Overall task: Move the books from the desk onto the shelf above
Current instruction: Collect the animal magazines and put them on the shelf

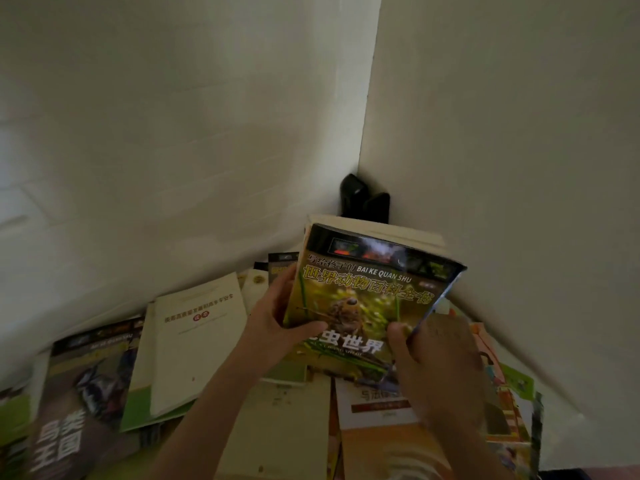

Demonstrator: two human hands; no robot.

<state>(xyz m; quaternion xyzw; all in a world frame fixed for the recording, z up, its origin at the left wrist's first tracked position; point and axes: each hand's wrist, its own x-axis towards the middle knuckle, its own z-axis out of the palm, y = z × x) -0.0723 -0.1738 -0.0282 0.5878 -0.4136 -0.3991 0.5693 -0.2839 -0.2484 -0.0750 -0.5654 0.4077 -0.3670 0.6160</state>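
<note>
Nearest the camera, two forearms reach forward over a desk strewn with books. Right hand [434, 355]: fingers curled round the lower right corner of the insect book [370, 299], thumb on the cover. Left hand [277, 323]: wrapped round the lower left edge of the same volume, thumb across the front, fingers behind. The insect book, a glossy green-and-black children's encyclopedia, is held clear of the pile and tilted back, top edge away from the camera; a second, paler book [381, 230] shows behind its top edge, apparently gripped with it. The two-handed hold likely serves to steady the load for lifting to the shelf, which is not in view. Beneath and around lie the remaining books, all flat and overlapping: a bird book [86, 386] with a dark cover at left, a white booklet [197, 341] partly over a green-edged one, a plain cream book [284, 424] between the forearms, and colourful picture books [502, 393] at right. The desk surface itself is almost wholly hidden. Farther back, a black bookend [363, 199] stands in the corner where two plain white walls [173, 116] meet; the lighting is dim.
</note>
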